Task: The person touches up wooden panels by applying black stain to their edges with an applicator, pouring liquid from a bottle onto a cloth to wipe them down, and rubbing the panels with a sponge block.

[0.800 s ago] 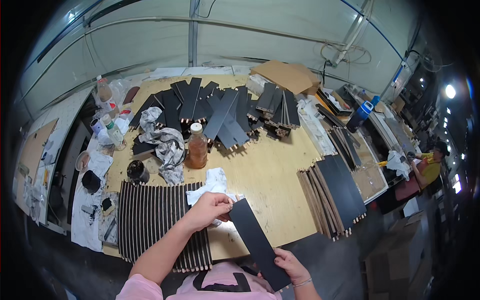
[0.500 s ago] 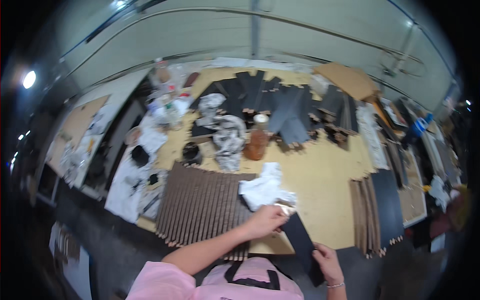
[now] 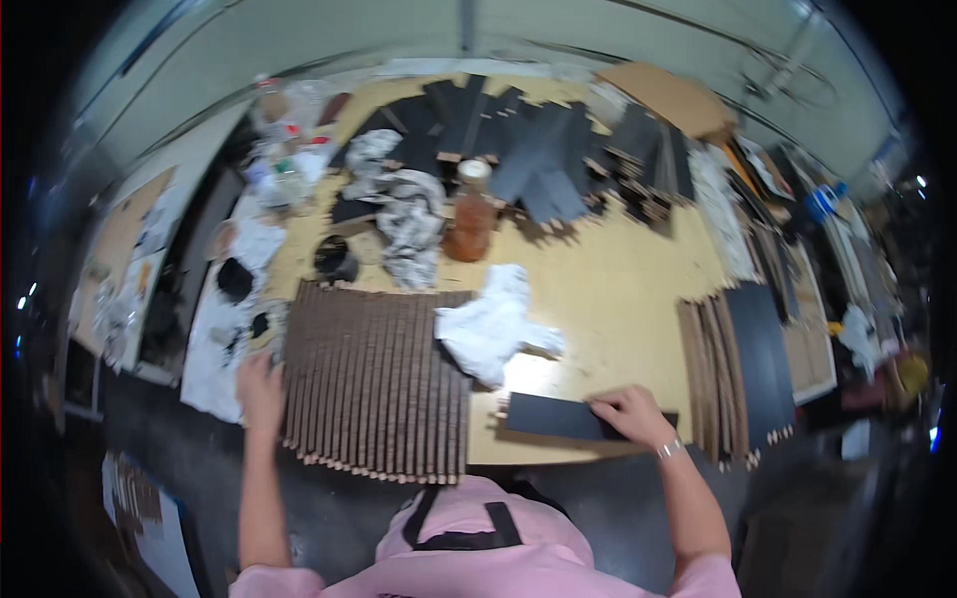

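My right hand [image 3: 630, 414] grips a dark board [image 3: 553, 416] from above, near its right end. The board lies crosswise at the table's near edge, with pale tenon-like tips at its left end. Over at the left, my left hand [image 3: 261, 391] reaches to the stained white sheet [image 3: 211, 369], beside the row of brown slats. Motion blurs its fingers, so whether it holds anything is unclear. Between my hands lie the brown slats [image 3: 374, 384], packed on edge side by side. A crumpled white cloth [image 3: 488, 327] rests partly on their right end.
Beyond the slats stand a dark pot [image 3: 336, 261], a stained rag [image 3: 411, 224] and a jar of amber liquid [image 3: 471, 214]. Dark boards [image 3: 543, 159] pile up at the back. More boards [image 3: 760, 359] stand at the right edge, and plastic bottles [image 3: 284, 179] crowd the far left.
My left hand has left the dark board's end and swung far left to the white sheet. My right hand has brought the board from a slant to lying crosswise on the table.
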Motion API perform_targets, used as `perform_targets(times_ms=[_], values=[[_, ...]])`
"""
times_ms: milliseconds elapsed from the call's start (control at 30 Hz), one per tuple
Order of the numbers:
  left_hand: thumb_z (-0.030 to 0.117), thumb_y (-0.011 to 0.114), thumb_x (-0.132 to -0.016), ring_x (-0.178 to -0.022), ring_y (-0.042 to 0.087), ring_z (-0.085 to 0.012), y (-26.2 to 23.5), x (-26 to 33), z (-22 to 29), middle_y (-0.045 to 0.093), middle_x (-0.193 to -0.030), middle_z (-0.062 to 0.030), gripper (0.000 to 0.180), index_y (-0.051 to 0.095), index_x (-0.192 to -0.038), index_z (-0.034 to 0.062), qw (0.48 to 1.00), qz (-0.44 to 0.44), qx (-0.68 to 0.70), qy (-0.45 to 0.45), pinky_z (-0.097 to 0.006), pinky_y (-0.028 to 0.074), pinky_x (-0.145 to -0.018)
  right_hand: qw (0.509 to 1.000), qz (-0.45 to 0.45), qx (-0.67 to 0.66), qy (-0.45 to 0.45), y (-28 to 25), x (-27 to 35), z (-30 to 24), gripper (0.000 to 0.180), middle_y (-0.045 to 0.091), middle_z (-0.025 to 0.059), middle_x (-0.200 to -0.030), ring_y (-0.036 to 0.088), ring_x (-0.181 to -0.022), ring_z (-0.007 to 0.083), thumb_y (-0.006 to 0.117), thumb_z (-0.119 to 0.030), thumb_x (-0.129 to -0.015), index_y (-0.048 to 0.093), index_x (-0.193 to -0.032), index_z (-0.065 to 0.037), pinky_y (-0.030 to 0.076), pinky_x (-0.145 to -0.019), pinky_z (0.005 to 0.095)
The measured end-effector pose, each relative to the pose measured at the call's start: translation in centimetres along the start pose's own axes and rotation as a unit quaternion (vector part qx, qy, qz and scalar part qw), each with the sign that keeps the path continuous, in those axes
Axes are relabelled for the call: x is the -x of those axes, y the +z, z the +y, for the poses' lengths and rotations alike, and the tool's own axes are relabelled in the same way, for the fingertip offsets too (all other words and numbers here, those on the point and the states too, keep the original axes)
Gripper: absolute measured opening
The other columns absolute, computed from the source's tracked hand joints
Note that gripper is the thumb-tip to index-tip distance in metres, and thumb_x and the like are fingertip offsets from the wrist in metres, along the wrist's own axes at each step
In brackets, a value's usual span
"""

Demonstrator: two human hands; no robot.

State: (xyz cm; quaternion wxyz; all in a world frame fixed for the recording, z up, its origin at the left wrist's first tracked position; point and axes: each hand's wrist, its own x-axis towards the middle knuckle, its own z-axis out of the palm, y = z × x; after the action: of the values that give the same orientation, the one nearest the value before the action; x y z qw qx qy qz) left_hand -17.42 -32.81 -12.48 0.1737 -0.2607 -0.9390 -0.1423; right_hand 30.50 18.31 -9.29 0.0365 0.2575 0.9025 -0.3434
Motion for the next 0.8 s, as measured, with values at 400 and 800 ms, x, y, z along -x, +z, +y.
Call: perform_targets(times_ms=[400,800], values=[[0.002,0.065,-0.106,-0.096,0.066,-0.0292,1.8,0.2,2.8,0.067,-0.101,-0.0133,0.011,0.072,-0.112,-0.0037,0.961,-0.048,0.268,0.035,-0.039,0.053,-0.090,0.984,0.001,0.170,-0.043,1.8,-4.7,6.7,0.025,0.078,0.0130,-0.088,0.069,-0.100,0.0349,0.068,-0.030,-0.096,0.089,-0.101,-0.018,0.054,-0.098,0.0462],[0.000,0.077,-0.094,-0.086,0.073,-0.0341,1.3,17.2,41.1,0.071,-0.097,-0.0148,0.014,0.079,-0.108,0.0015,0.792,-0.322,0.480,0.197,-0.041,0.058,-0.078,0.962,-0.034,0.214,-0.167,1.0,-2.5,7.1,0.034,0.072,0.0083,-0.090,0.063,-0.105,0.0283,0.072,-0.043,-0.091,0.077,-0.096,-0.010,0.048,-0.100,0.0428]])
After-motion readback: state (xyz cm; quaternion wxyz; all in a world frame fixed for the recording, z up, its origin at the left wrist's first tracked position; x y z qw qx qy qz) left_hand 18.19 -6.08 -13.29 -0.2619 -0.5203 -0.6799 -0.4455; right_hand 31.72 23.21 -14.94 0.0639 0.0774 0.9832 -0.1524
